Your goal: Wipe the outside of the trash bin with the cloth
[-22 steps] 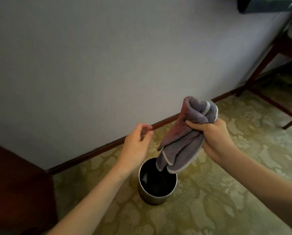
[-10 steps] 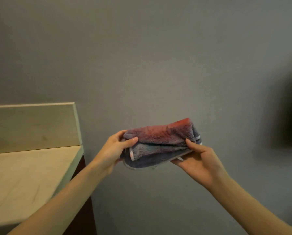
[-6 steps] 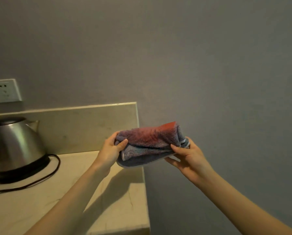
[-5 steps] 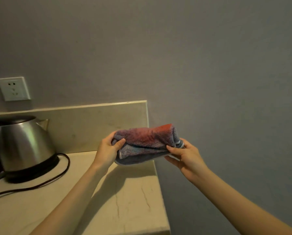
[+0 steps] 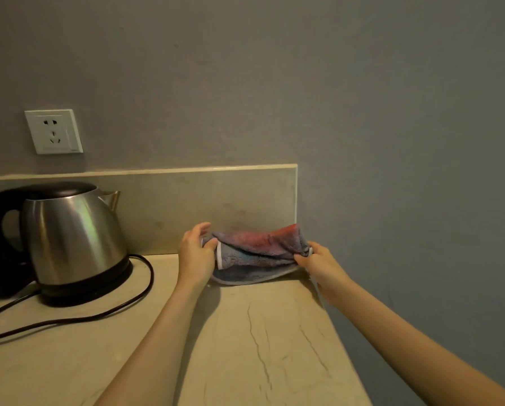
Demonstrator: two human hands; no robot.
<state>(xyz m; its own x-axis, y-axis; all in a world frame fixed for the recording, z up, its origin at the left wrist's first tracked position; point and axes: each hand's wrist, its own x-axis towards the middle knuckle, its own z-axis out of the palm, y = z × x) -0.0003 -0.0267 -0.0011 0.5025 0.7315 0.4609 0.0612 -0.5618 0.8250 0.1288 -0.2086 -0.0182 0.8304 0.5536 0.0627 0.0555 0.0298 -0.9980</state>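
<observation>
The folded cloth [image 5: 257, 253], grey-blue with a reddish top and a pale edge, lies at the back right corner of the beige countertop [image 5: 245, 347], against the low backsplash. My left hand [image 5: 195, 253] is at its left end with the thumb on the cloth and the fingers lifting apart. My right hand [image 5: 318, 262] pinches its right end at the counter's edge. The trash bin is not in view.
A steel electric kettle [image 5: 72, 238] stands on its black base at the left, its dark cord [image 5: 122, 306] looping across the counter toward the front left. A white wall socket [image 5: 53, 131] sits above it. The counter ends at the right in a drop beside the grey wall.
The view swung from the floor and bin up to the counter. Both hands carried the folded cloth left and down until it rests on the countertop's back corner. My left fingers are loosening.
</observation>
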